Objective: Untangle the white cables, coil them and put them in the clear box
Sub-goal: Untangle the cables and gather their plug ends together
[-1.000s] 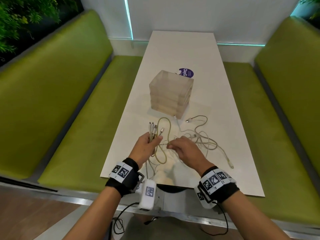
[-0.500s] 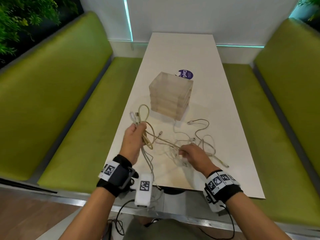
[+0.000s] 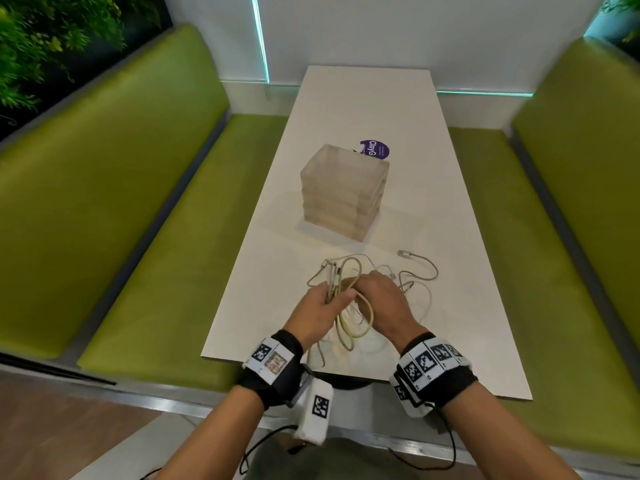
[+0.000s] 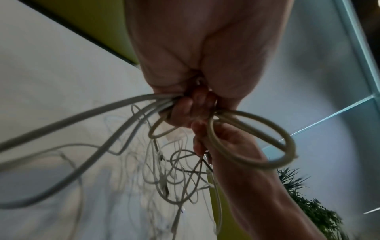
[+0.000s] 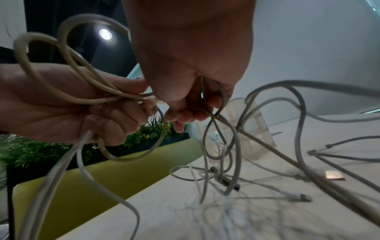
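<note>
A tangle of white cables (image 3: 412, 289) lies on the near end of the white table (image 3: 433, 202). My left hand (image 3: 320, 306) grips a bunch of cable ends and a cream loop (image 3: 356, 327), seen close in the left wrist view as the cream loop (image 4: 252, 139). My right hand (image 3: 375, 292) meets the left one and pinches a cable strand (image 5: 218, 104) between thumb and fingers. The left hand (image 5: 82, 110) also shows in the right wrist view, fist closed round its cables. The clear box (image 3: 343, 192) stands beyond the tangle, mid-table.
A purple round sticker (image 3: 375, 150) lies behind the box. Green benches (image 3: 104, 202) run along both sides of the table. A loose plug end (image 3: 403, 252) points toward the box, and a small copper-coloured square (image 5: 334, 175) lies on the table.
My left hand has come back right and down with its cables. My right hand has moved left and forward to meet it over the tangle.
</note>
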### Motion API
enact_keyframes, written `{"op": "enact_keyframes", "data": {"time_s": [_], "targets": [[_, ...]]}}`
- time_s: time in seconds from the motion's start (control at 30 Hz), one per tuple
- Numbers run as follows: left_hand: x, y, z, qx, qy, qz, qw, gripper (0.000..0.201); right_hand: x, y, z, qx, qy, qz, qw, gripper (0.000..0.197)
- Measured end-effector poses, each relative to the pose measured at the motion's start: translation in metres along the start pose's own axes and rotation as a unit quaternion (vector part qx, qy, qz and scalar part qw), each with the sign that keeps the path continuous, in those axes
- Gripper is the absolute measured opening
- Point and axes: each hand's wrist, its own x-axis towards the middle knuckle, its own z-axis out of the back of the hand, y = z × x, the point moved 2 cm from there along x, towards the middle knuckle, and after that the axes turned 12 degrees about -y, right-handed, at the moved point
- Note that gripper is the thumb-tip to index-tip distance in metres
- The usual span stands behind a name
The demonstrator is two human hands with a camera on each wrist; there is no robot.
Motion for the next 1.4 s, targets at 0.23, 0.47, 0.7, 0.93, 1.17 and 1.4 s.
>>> {"op": "enact_keyframes", "data": {"time_s": [0.23,0.47,0.7,0.93,1.17,1.4], "targets": [[-0.003,-0.009,-0.006,-0.142,-0.015,0.074,0.987,0.027,0.0,0.005,0.003,-0.019,-0.085,-0.01,0.996,0.015],[-0.004,-0.006,0.002,-0.129,0.01,0.106,0.986,0.025,-0.008,0.001,-0.008,-0.053,-0.107,0.032,0.992,0.024],[-0.008,-0.01,0.002,-0.104,-0.002,0.105,0.989,0.022,-0.004,0.009,-0.008,0.008,-0.109,0.033,0.993,0.026],[-0.003,-0.026,0.035,-0.16,-0.09,0.077,0.98,0.024,-0.007,-0.041,-0.022,-0.019,-0.025,-0.058,0.998,0.021],[0.002,-0.026,0.061,-0.168,-0.091,0.083,0.978,0.022,-0.011,-0.07,-0.023,-0.093,-0.005,-0.125,0.988,0.015],[-0.006,-0.039,0.038,-0.102,-0.023,0.049,0.993,0.018,0.003,-0.034,-0.03,0.027,0.026,-0.126,0.991,0.037]]}}
